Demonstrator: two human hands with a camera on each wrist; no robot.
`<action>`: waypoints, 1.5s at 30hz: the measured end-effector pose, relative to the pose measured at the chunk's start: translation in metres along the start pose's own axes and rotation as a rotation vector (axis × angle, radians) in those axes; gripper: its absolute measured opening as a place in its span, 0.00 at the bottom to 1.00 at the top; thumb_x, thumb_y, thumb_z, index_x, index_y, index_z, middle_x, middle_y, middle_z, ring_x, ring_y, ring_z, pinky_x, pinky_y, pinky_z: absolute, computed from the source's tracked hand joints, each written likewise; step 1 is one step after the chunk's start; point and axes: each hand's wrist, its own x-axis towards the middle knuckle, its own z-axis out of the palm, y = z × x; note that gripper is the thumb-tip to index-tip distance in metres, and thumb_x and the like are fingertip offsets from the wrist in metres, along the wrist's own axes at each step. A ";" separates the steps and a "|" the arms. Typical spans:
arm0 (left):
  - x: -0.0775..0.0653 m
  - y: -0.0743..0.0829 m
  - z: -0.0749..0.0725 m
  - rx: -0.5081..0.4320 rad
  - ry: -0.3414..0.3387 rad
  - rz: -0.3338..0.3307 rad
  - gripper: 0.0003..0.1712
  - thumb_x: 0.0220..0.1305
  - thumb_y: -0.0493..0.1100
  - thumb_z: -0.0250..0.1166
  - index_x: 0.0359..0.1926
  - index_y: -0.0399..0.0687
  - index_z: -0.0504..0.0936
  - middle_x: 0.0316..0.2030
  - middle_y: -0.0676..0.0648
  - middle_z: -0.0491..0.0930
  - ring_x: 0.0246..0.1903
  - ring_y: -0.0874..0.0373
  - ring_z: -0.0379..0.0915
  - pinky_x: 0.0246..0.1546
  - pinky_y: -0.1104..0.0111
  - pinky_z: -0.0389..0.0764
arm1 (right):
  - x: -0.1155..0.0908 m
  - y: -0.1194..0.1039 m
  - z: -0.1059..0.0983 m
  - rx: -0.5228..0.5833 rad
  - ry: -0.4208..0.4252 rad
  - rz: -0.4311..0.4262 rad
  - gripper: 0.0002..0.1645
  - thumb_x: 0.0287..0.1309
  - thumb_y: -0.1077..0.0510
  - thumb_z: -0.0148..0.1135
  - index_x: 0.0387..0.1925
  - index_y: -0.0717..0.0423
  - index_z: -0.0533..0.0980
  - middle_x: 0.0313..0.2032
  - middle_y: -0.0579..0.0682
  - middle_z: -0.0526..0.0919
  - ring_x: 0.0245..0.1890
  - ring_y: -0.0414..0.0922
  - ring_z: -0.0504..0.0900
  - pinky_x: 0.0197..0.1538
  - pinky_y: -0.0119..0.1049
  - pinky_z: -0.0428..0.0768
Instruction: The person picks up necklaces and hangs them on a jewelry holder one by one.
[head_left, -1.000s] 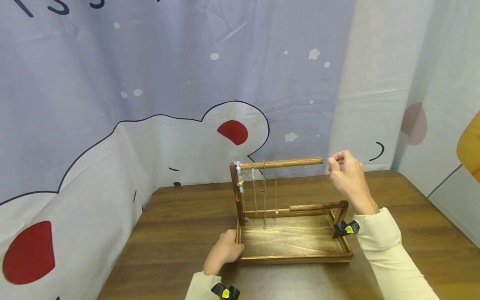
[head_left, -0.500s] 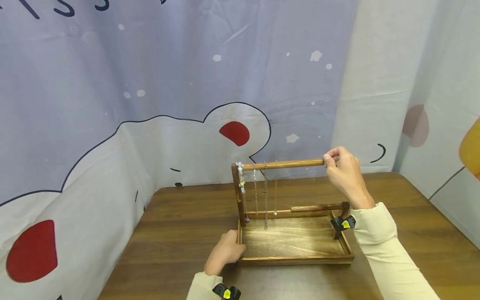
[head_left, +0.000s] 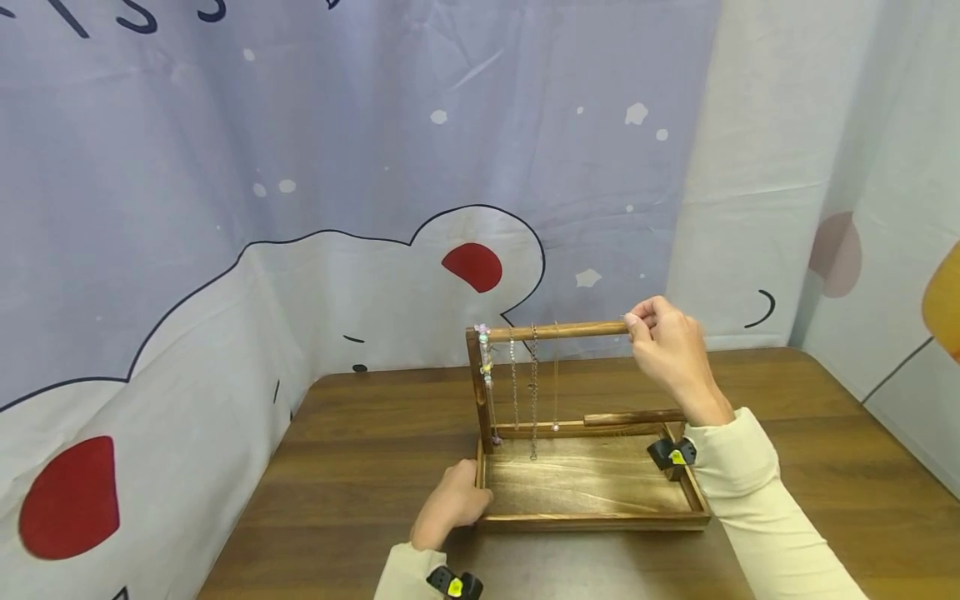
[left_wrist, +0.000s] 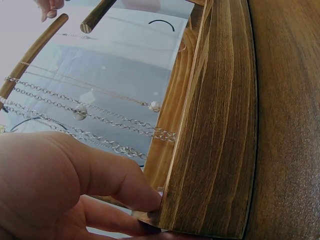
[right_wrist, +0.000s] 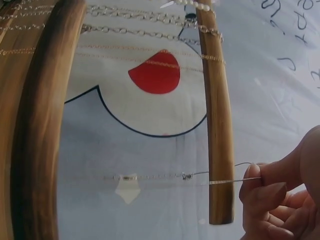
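Observation:
My right hand (head_left: 671, 358) pinches a thin silver necklace (right_wrist: 187, 176) between thumb and fingertips, at the free right end of the upper bar (head_left: 588, 330) of a wooden jewelry stand. In the right wrist view, the strands of this necklace pass on both sides of the bar near its tip. My left hand (head_left: 452, 504) grips the left edge of the stand's tray base (head_left: 588, 522). Farther left on the bar hang a pastel beaded necklace (head_left: 486, 360), a linked silver chain (head_left: 533, 392), and a fine chain with a small pendant (head_left: 556, 392).
A lower, shorter bar (head_left: 630, 417) sticks out leftward from a post at the stand's right. The stand rests on a brown wooden table (head_left: 375, 450). Behind the table hangs a printed curtain (head_left: 360, 275).
My right hand has moved left from beyond the bar's tip to over its end, carrying the thin necklace onto the bar. The left hand stays on the tray edge.

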 end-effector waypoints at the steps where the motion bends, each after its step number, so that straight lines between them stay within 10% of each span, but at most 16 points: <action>1: 0.000 0.000 0.000 0.000 -0.001 -0.001 0.11 0.48 0.33 0.57 0.34 0.30 0.74 0.21 0.44 0.72 0.18 0.53 0.70 0.17 0.64 0.70 | 0.000 -0.002 0.001 0.008 -0.004 -0.007 0.08 0.61 0.59 0.52 0.33 0.61 0.73 0.24 0.53 0.81 0.22 0.45 0.78 0.26 0.36 0.72; 45: -0.001 0.002 -0.001 0.083 -0.026 0.006 0.03 0.49 0.33 0.57 0.25 0.36 0.70 0.24 0.43 0.67 0.24 0.50 0.62 0.22 0.60 0.66 | -0.019 -0.029 0.038 0.058 -0.004 -0.061 0.06 0.62 0.58 0.51 0.34 0.58 0.72 0.25 0.50 0.78 0.19 0.42 0.72 0.26 0.36 0.70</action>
